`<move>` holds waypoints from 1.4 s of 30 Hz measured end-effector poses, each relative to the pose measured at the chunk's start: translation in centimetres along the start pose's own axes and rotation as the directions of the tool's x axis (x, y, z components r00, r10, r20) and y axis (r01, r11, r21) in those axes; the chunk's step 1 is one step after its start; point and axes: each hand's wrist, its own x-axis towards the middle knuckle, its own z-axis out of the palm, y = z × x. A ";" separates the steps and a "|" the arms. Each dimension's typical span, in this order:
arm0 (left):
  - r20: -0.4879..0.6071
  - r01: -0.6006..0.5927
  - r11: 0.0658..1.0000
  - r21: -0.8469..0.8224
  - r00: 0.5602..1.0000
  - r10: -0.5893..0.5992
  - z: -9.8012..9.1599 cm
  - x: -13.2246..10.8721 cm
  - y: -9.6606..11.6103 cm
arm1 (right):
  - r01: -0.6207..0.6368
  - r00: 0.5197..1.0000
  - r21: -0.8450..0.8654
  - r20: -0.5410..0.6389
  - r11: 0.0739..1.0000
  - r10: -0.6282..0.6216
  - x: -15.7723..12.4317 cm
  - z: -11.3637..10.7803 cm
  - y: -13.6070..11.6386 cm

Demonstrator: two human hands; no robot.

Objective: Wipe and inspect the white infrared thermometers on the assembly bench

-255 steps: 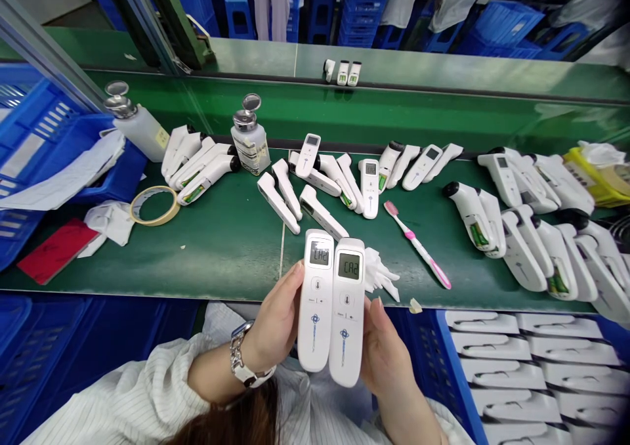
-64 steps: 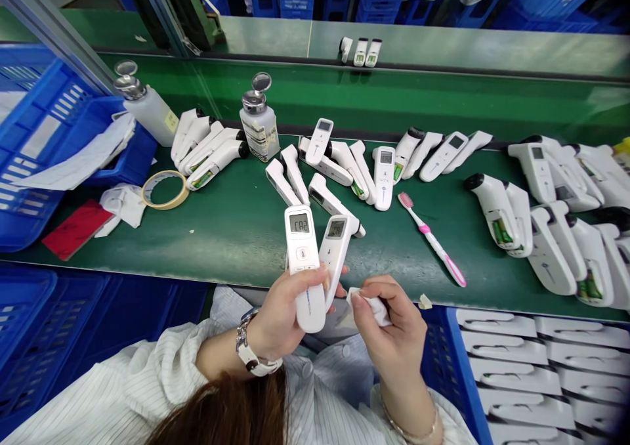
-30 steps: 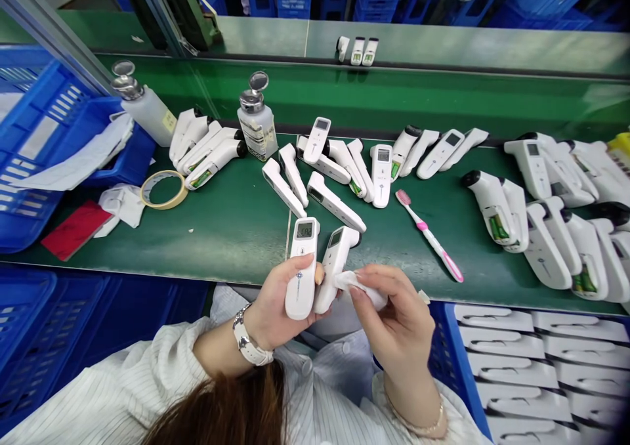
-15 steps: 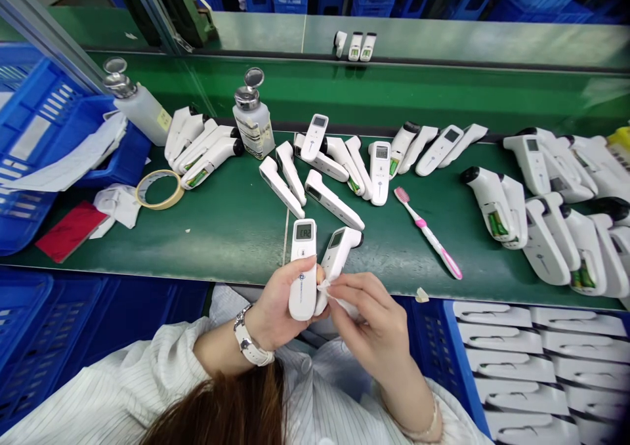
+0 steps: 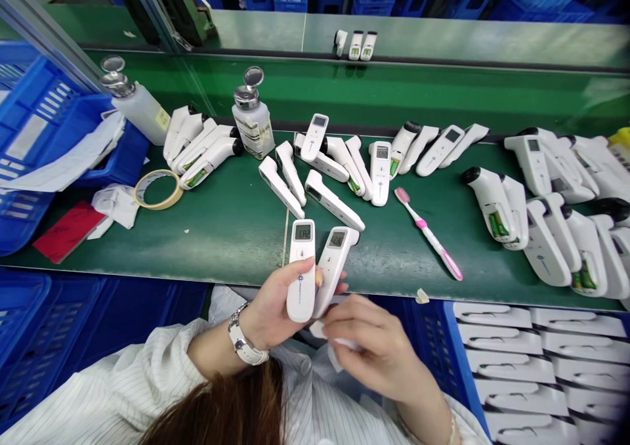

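Note:
Two white infrared thermometers are gripped side by side in my left hand (image 5: 273, 300), screens facing up. The nearer-left thermometer (image 5: 302, 294) stands nearly upright with a lit display. Beside it the other thermometer (image 5: 333, 261) tilts to the right, its lower end close to my right hand (image 5: 378, 343). My right hand is closed on a white cloth or tissue (image 5: 335, 358), just below that thermometer's base; part of the cloth is hidden by the fingers. Several more thermometers (image 5: 335, 202) lie on the green bench beyond my hands.
A pink-and-white toothbrush (image 5: 430, 238) lies right of my hands. Pump bottles (image 5: 253, 127) stand at the back left, near a tape roll (image 5: 158, 203) and a red booklet (image 5: 69, 232). More thermometers pile at right, above a blue crate (image 5: 460, 360) holding rows of them.
My right hand has drawn down and slightly right with the cloth, away from the tilted thermometer's handle. That thermometer has turned its screen more toward me.

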 end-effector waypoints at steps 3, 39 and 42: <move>0.027 -0.016 1.000 0.027 1.000 0.015 -0.2 -0.3 0.2 | -0.155 0.941 0.042 -0.297 0.987 0.161 -0.4 -1.2 0.3; 0.100 -0.022 0.981 -0.192 0.994 0.041 -1.0 0.8 -0.8 | 0.087 0.992 -0.066 0.096 0.994 -0.081 -2.1 -1.1 0.7; 0.107 -0.025 0.984 -0.178 0.993 0.045 -1.2 0.6 -0.7 | -0.144 0.932 -0.283 -0.360 0.948 0.034 -1.9 -2.5 1.7</move>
